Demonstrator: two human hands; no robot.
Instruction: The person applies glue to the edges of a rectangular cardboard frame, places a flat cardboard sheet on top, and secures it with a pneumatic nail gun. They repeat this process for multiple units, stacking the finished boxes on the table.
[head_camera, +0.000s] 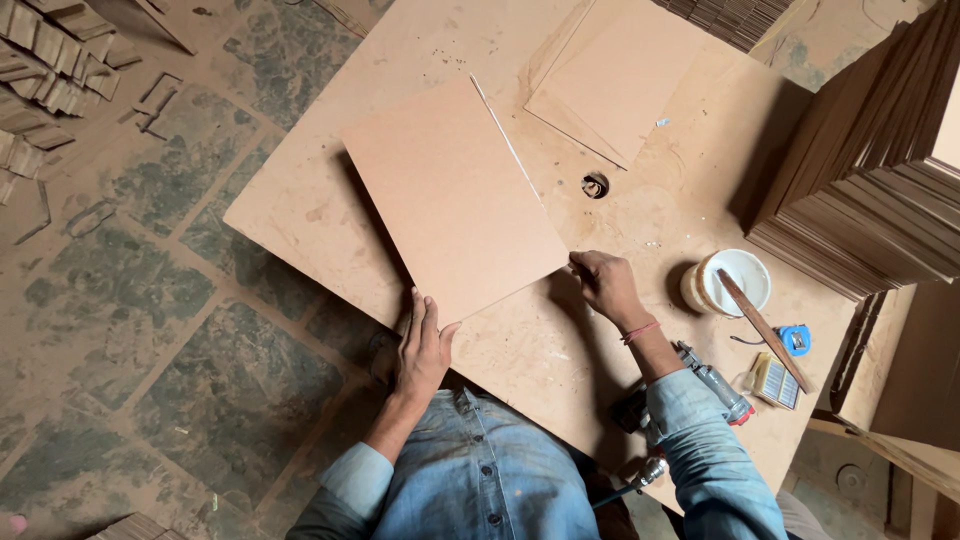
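Head view, looking down on a dusty worktable (330, 215): rectangular fibreboard panel (455, 195) lying flat at its middle, near edge held by both hands. Left hand (422, 348) flat against the panel's near corner, fingers straight and close together; right hand (604, 283) at the panel's right corner, fingers curled, pinching its edge. Right of the panel, a white glue tub (728, 281) with a wooden stick (764, 330), beside stacked boards (870, 190).

board (455, 195): matt smooth fibreboard, probably | table (300, 215): dusty wood | bucket (737, 280): plastic
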